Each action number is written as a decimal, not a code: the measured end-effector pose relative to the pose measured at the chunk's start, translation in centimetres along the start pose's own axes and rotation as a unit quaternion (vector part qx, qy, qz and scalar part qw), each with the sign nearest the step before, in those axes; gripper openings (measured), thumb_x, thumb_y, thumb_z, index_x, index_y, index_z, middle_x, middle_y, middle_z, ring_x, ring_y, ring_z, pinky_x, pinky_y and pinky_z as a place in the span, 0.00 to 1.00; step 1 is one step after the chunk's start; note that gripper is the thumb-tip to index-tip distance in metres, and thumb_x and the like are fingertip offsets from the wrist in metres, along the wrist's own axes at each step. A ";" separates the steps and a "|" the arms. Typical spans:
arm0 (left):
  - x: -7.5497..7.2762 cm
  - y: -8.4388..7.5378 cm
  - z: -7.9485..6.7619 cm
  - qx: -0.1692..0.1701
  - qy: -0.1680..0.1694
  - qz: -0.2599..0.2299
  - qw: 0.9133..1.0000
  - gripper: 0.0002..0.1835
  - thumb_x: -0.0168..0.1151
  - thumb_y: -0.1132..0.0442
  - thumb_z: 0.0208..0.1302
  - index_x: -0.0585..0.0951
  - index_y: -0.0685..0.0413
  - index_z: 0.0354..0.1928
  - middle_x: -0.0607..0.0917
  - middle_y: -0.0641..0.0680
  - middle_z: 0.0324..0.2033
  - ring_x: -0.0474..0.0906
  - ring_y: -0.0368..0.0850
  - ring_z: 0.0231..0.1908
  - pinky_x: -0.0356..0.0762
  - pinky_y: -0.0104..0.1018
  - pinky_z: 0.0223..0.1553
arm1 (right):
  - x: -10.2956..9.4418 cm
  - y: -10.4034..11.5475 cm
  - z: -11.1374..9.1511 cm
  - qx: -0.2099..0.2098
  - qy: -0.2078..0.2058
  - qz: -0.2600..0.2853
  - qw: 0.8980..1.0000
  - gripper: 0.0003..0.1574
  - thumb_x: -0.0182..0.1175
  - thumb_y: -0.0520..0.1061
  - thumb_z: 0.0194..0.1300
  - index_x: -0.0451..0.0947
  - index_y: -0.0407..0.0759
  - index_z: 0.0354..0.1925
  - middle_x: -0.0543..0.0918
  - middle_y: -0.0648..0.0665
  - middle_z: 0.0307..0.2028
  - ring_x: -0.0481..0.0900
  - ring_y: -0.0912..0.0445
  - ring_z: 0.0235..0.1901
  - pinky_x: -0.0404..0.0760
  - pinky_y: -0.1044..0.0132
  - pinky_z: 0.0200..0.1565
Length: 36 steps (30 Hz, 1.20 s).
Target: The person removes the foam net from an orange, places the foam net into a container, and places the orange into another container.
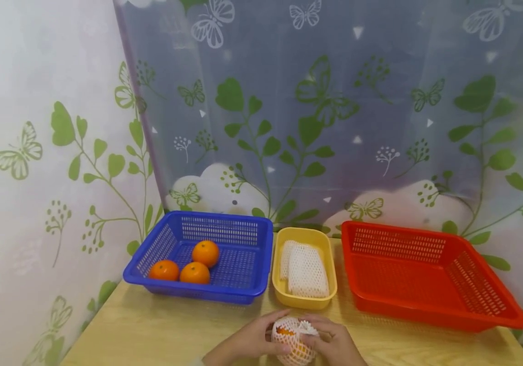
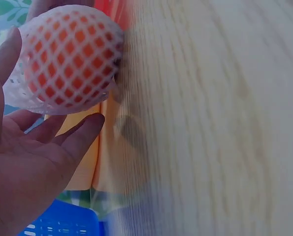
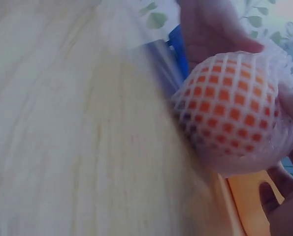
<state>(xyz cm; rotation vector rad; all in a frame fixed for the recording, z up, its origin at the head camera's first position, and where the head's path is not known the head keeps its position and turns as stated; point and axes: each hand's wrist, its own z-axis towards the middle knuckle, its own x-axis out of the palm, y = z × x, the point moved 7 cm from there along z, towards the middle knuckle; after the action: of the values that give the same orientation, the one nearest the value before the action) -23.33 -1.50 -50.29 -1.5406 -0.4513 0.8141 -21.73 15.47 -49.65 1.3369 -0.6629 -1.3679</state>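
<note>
An orange in a white foam net sleeve (image 1: 294,341) is between both hands, low at the front of the table. My left hand (image 1: 258,336) holds its left side, thumb in front and fingers behind. On the other side my right hand (image 1: 332,341) grips the orange and the gathered net at its top. The left wrist view shows the netted orange (image 2: 70,61) close to the tabletop, with the left hand (image 2: 38,152) beside it. In the right wrist view, the right thumb (image 3: 291,103) presses the net around the orange (image 3: 230,108).
A blue basket (image 1: 247,292) with 3 bare oranges (image 1: 205,253) stands at the left. In the middle, a yellow tray (image 1: 304,303) contains white foam nets (image 1: 307,269). At the right is a red basket (image 1: 426,312). A patterned curtain (image 1: 279,127) hangs behind them.
</note>
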 end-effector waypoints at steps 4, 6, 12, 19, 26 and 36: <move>-0.1 -0.2 -0.3 0.008 -0.009 0.001 1.000 0.40 0.67 0.59 0.62 0.61 0.60 0.72 0.73 0.60 0.62 0.72 0.43 0.59 0.74 0.28 0.53 | -0.4 0.0 -0.1 0.011 -0.055 -0.007 0.998 0.15 0.70 0.44 0.58 0.86 0.41 0.45 0.85 0.44 0.48 0.78 0.61 0.51 0.75 0.65 0.53; -0.1 -0.3 -0.5 0.012 -0.015 -0.003 1.000 0.39 0.67 0.59 0.63 0.61 0.59 0.72 0.72 0.59 0.63 0.72 0.45 0.60 0.74 0.28 0.53 | -0.3 -0.2 -0.1 0.019 -0.064 -0.006 0.998 0.15 0.70 0.43 0.57 0.87 0.41 0.43 0.86 0.45 0.46 0.78 0.62 0.51 0.75 0.66 0.53; 0.1 -0.8 -0.7 0.036 -0.023 -0.027 0.999 0.34 0.64 0.62 0.65 0.63 0.63 0.70 0.71 0.62 0.64 0.72 0.49 0.60 0.74 0.29 0.55 | -0.6 -0.9 -0.1 0.065 -0.091 -0.003 0.994 0.15 0.73 0.45 0.54 0.88 0.45 0.42 0.86 0.49 0.45 0.79 0.61 0.50 0.75 0.63 0.53; 0.1 -1.5 -0.6 0.067 -0.036 -0.009 0.997 0.30 0.62 0.64 0.66 0.67 0.64 0.68 0.74 0.64 0.62 0.74 0.45 0.58 0.74 0.28 0.54 | -0.7 -0.6 -0.1 0.063 -0.106 0.004 0.992 0.11 0.72 0.43 0.54 0.88 0.46 0.39 0.87 0.48 0.44 0.80 0.61 0.48 0.76 0.67 0.49; 0.0 -1.4 -0.4 0.050 -0.058 0.010 0.997 0.27 0.64 0.63 0.65 0.71 0.58 0.66 0.79 0.59 0.57 0.76 0.38 0.53 0.75 0.26 0.51 | -0.4 -0.5 0.2 0.050 -0.096 -0.018 0.994 0.13 0.72 0.45 0.56 0.85 0.48 0.42 0.86 0.52 0.39 0.80 0.62 0.41 0.79 0.66 0.44; -0.1 -1.4 -0.2 0.045 -0.085 0.065 0.993 0.17 0.65 0.60 0.64 0.83 0.56 0.54 0.77 0.57 0.61 0.70 0.54 0.63 0.74 0.34 0.56 | 0.2 -1.0 0.1 0.093 -0.033 0.019 0.995 0.26 0.68 0.49 0.60 0.77 0.40 0.54 0.81 0.42 0.49 0.77 0.52 0.46 0.79 0.64 0.44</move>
<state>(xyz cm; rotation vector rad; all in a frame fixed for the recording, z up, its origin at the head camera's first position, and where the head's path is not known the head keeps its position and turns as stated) -23.00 -1.52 -48.96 -1.4347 -0.4348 1.0584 -22.03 15.56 -50.57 1.4212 -0.8736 -1.3507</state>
